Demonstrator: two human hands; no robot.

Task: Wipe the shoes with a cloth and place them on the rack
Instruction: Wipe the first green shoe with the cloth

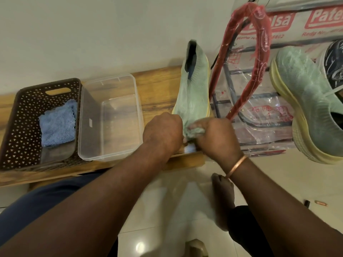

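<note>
Shoe [193,93] on bench [157,86], toe toward person. Left hand [163,134] curls round toe, bracing it; right hand [215,140] clenches bunched cloth [194,130] against toe, likely wiping.

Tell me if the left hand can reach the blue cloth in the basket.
Probably yes: the blue cloth lies uncovered in the open basket, past a low clear tub. The left hand must first release the green shoe.

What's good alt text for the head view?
The left hand and right hand grip the near end of a green shoe on a bench. Left of it sit a clear tub and a basket holding a blue cloth; a second shoe is at right by a wrapped rack.
</note>
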